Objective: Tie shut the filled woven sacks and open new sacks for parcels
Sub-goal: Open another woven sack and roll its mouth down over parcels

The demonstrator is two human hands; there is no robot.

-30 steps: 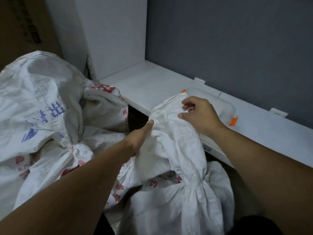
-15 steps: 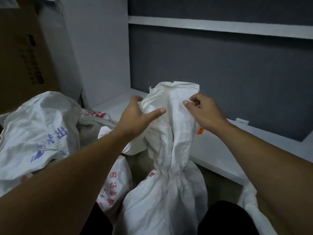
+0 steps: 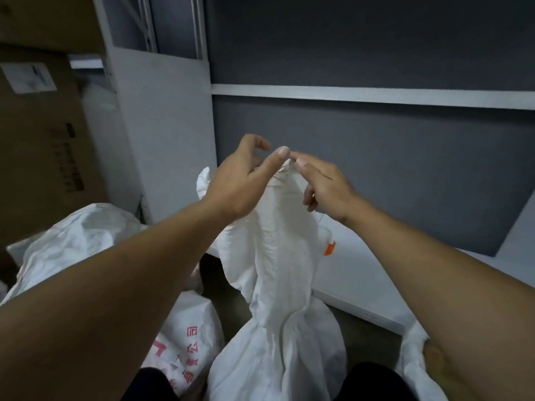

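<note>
**Layout, sack station**

Centre sack (image 3: 278, 256) stood before the surface (image 3: 362, 279), top held up between left hand (image 3: 240, 180) and right hand (image 3: 324, 183). Second sack (image 3: 75, 241) lay left, third sack (image 3: 188, 337) nearer. Cardboard box (image 3: 43, 140) stood behind, far left.

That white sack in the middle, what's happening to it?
A person is holding up the top of the white sack in front of them. Their right hand pinches the very tip of the cloth. The left hand meets it there with its thumb; whether it grips is unclear. Lower down, the cloth is bunched into a narrow neck above the full body. A sack with red print lies to the left.
</note>
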